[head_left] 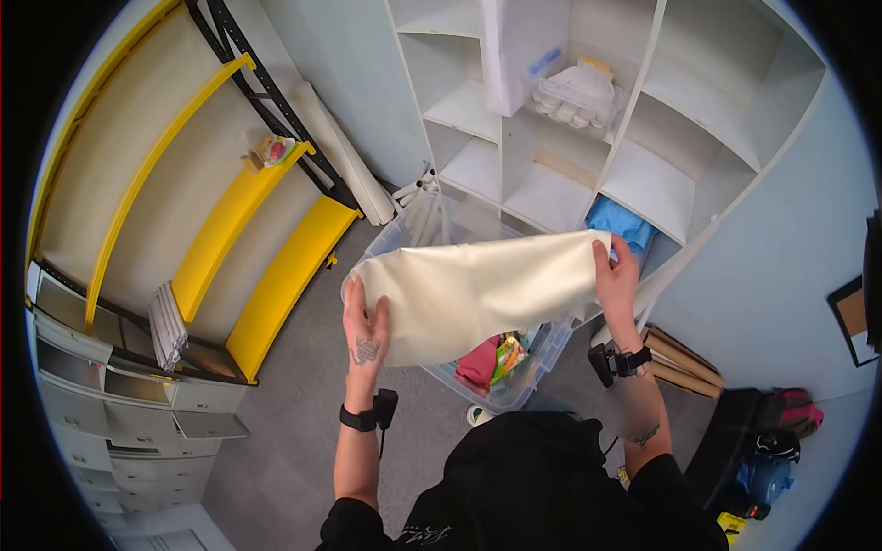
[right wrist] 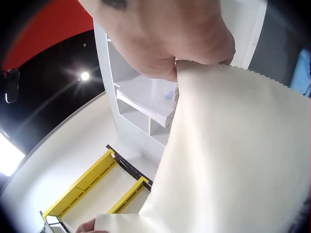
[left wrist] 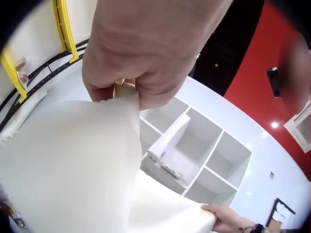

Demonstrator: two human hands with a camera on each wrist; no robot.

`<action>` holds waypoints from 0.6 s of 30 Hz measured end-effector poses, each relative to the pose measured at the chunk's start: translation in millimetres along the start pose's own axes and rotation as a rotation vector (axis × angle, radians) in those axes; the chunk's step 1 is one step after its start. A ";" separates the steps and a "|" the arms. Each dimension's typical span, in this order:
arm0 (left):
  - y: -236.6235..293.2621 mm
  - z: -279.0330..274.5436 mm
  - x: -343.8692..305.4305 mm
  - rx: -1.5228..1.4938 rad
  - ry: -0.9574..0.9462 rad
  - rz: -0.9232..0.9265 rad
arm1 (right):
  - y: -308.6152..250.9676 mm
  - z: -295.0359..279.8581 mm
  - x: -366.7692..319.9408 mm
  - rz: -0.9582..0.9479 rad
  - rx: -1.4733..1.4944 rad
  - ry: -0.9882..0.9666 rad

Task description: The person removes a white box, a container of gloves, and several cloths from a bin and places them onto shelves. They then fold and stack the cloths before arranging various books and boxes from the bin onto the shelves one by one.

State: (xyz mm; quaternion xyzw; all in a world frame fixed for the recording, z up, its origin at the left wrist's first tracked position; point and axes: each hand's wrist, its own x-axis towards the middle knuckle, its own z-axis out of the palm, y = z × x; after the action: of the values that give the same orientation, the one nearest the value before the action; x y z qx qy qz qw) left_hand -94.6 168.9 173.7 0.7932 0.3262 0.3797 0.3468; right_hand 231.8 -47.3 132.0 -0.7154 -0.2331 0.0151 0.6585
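Observation:
A cream sheet of smooth fabric (head_left: 478, 298) stretches between both hands, sagging a little in the middle. At its left end, my left hand (head_left: 366, 321) pinches the border; the left wrist view shows thumb and fingers (left wrist: 141, 73) closed on a gathered fold. My right hand (head_left: 617, 278) grips the upper right corner. In the right wrist view the sheet (right wrist: 233, 145) hangs from that hand, with a zigzag-cut edge. Below the sheet stands a clear plastic bin (head_left: 548, 363), partly hidden by it, with a red cloth (head_left: 477, 365) and colourful packets (head_left: 508, 356) inside.
White cubby shelves (head_left: 542, 188) stand ahead, holding a clear box (head_left: 579, 96) and blue fabric (head_left: 620, 220). A yellow-and-black rack (head_left: 225, 234) is on the left. Cardboard pieces (head_left: 684, 360) lie at the right beside a black bench (head_left: 721, 441) with bags.

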 end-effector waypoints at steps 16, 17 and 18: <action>-25.9 36.1 -29.5 -0.458 -0.092 -0.298 | 95.4 -11.7 -31.9 0.038 -0.414 -0.016; -25.6 34.4 -30.1 -0.498 -0.083 -0.345 | 102.5 -15.2 -31.5 0.052 -0.423 -0.024; -24.4 33.8 -30.3 -0.536 -0.075 -0.394 | 98.5 -16.0 -31.7 0.068 -0.433 -0.032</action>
State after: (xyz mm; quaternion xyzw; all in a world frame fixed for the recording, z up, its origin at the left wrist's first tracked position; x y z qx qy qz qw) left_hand -87.9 148.4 126.9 0.6088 0.3487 0.3484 0.6216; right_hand 239.7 -75.9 31.6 -0.8472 -0.2170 -0.0015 0.4850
